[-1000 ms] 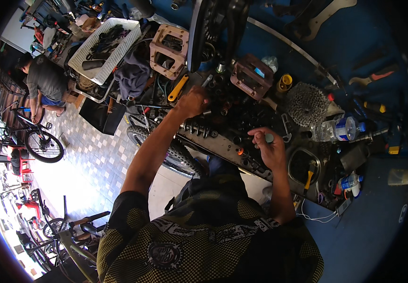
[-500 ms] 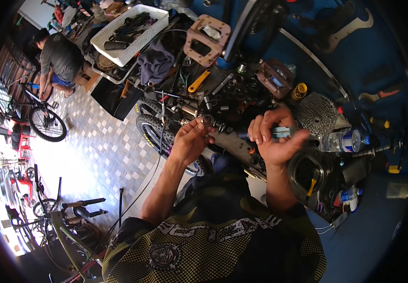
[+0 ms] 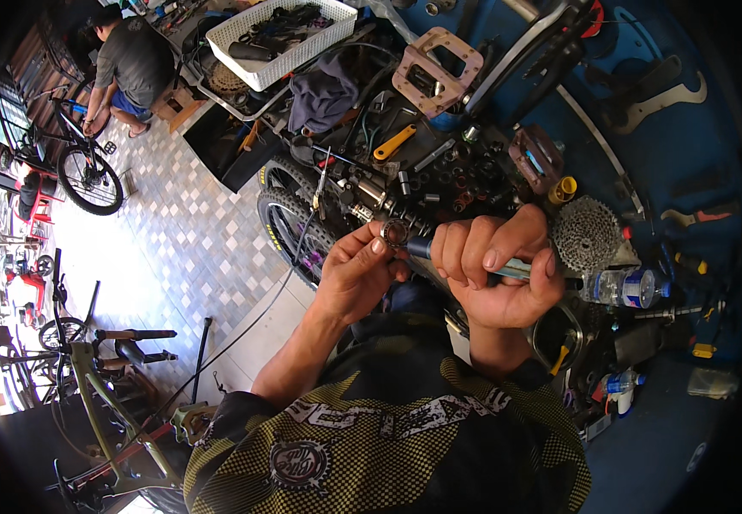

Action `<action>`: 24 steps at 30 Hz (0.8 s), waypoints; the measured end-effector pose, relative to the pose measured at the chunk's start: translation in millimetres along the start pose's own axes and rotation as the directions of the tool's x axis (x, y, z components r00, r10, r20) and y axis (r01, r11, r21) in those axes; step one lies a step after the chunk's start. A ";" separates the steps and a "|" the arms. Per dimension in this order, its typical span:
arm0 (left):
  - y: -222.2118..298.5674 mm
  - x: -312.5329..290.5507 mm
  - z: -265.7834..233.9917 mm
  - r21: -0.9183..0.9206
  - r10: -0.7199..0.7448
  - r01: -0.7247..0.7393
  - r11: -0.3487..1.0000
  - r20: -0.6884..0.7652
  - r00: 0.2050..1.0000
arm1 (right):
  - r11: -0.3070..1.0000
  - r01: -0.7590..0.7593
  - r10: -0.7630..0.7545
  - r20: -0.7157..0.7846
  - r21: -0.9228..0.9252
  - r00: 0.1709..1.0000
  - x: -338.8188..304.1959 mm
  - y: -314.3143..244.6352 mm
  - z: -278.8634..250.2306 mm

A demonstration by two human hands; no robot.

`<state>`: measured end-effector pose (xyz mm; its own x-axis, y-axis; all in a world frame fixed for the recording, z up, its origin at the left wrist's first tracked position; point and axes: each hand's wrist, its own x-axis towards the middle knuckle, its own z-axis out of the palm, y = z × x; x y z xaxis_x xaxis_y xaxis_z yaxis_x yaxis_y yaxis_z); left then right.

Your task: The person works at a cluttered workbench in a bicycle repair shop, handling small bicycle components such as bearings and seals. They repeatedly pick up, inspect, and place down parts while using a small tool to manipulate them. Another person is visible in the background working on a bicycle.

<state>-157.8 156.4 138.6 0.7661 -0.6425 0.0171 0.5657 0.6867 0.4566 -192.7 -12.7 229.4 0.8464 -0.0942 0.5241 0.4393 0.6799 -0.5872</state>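
In front of my chest my left hand point(image 3: 356, 272) pinches a shiny metal ring point(image 3: 394, 232) between thumb and fingers, its opening turned up. It looks like a bearing race, though its exact kind is unclear. My right hand point(image 3: 501, 270) is wrapped round a slim tool with a pale teal body point(image 3: 512, 270) and a dark end point(image 3: 420, 247). That dark end points left, at or right beside the ring; whether they touch I cannot tell. The fingers hide most of the tool. Just beyond the ring lie dark metal shaft parts point(image 3: 405, 214).
The cluttered bench holds a yellow crank-like arm point(image 3: 395, 142), a pedal point(image 3: 437, 72), a cassette point(image 3: 588, 234), a water bottle point(image 3: 619, 288) and a white basket point(image 3: 281, 43) of tools. Bicycle wheels point(image 3: 290, 223) stand by its left edge. Another person point(image 3: 134, 64) sits beside a bicycle far left.
My right hand has moved left and closed round the tool, bringing its dark end to the ring. My left hand still pinches the ring. The view has shifted slightly.
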 end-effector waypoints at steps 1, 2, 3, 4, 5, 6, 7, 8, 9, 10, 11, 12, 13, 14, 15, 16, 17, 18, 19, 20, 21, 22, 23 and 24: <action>-0.7 -0.7 -0.9 -0.003 -0.001 0.001 1.000 0.004 1.000 | 1.000 -0.003 0.003 -0.005 0.000 1.000 -0.1 0.3 0.2; -1.0 -0.9 -1.8 -0.004 -0.002 0.002 1.000 0.010 1.000 | 1.000 -0.003 0.003 -0.008 0.001 1.000 -0.1 0.9 0.1; -1.4 -1.0 -2.6 -0.008 -0.002 0.002 1.000 0.009 1.000 | 1.000 -0.005 0.005 -0.001 -0.010 1.000 0.1 1.2 0.1; -1.8 -0.9 -3.4 -0.013 -0.002 0.002 1.000 0.008 1.000 | 1.000 -0.007 0.007 0.005 -0.021 1.000 0.4 1.4 0.1; -1.8 -0.6 -3.8 -0.016 -0.002 0.002 1.000 0.007 1.000 | 0.999 -0.008 0.008 0.012 -0.031 1.000 1.1 1.5 0.1; -2.1 -0.4 -4.1 -0.018 0.002 -0.002 1.000 0.011 1.000 | 0.999 -0.007 0.007 0.001 -0.043 1.000 1.2 1.4 1.0; -2.7 -0.1 -4.3 -0.020 0.006 -0.006 1.000 0.014 1.000 | 0.998 -0.005 0.005 -0.010 -0.055 1.000 0.7 1.1 2.6; -3.2 -0.1 -3.9 -0.020 0.012 -0.012 1.000 0.018 1.000 | 0.998 -0.002 0.001 -0.019 -0.065 1.000 0.1 0.6 3.7; -3.5 0.1 -3.3 -0.018 0.013 -0.012 1.000 0.020 1.000 | 0.997 0.003 -0.005 -0.024 -0.072 1.000 -0.2 0.3 4.3; -3.7 0.2 -2.5 -0.016 0.013 -0.013 1.000 0.021 1.000 | 0.997 0.009 -0.011 -0.029 -0.079 1.000 -0.4 0.0 4.6; -3.7 0.5 -2.4 -0.018 0.012 -0.011 1.000 0.022 1.000 | 0.996 0.012 -0.015 -0.036 -0.089 0.999 -0.1 0.0 5.1; -3.8 0.8 -2.8 -0.013 0.004 -0.004 1.000 0.032 0.999 | 0.994 0.014 -0.019 -0.041 -0.105 0.999 0.4 -1.0 5.3; -3.9 1.0 -3.2 -0.007 -0.003 0.003 1.000 0.041 0.999 | 0.993 0.016 -0.022 -0.045 -0.120 0.999 1.0 -2.8 5.0; -4.1 1.2 -3.5 -0.001 -0.011 0.011 1.000 0.051 0.999 | 0.991 0.019 -0.026 -0.050 -0.135 0.998 1.5 -4.6 4.6; -4.5 1.2 -2.9 0.002 -0.018 0.017 1.000 0.050 0.999 | 0.989 0.014 -0.020 -0.039 -0.144 0.999 2.4 -6.3 3.9; -4.9 1.0 -1.7 0.005 -0.024 0.023 1.000 0.049 0.999 | 0.988 0.010 -0.015 -0.029 -0.152 0.999 3.8 -7.8 2.9; -5.2 1.1 -0.8 0.010 -0.030 0.030 1.000 0.048 0.998 | 0.987 0.008 -0.011 -0.018 -0.160 1.000 4.9 -8.7 2.1; -5.4 1.3 -1.3 0.018 -0.035 0.034 0.999 0.053 0.998 | 0.986 0.009 -0.011 -0.011 -0.168 1.000 5.3 -8.7 1.7; -5.8 1.5 -2.3 0.025 -0.039 0.037 0.999 0.058 0.998 | 0.985 0.011 -0.012 -0.004 -0.175 1.000 5.6 -8.6 1.4; -6.0 1.7 -2.8 0.032 -0.043 0.041 0.999 0.064 0.997 | 0.983 0.012 -0.012 0.002 -0.183 1.000 6.3 -8.7 1.3; -6.3 1.8 -2.6 0.037 -0.057 0.054 0.998 0.068 0.996 | 0.982 0.018 -0.009 0.051 -0.186 0.999 8.3 -8.7 -0.6; -6.9 1.9 -2.1 0.042 -0.070 0.067 0.997 0.072 0.995 | 0.982 0.024 -0.005 0.101 -0.189 0.995 11.3 -8.8 -3.6; -7.1 1.9 -2.1 0.048 -0.081 0.078 0.996 0.075 0.994 | 0.982 0.024 -0.001 0.121 -0.190 0.993 12.1 -8.3 -3.8; -7.2 1.8 -2.2 0.049 -0.082 0.079 0.996 0.071 0.994 | 0.981 0.024 0.003 0.141 -0.191 0.990 13.0 -7.7 -3.9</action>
<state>-159.9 151.0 133.4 0.6933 -0.7194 0.0428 0.6087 0.6164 0.4996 -184.0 -22.0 238.3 0.7971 0.0116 0.6037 0.5086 0.5261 -0.6816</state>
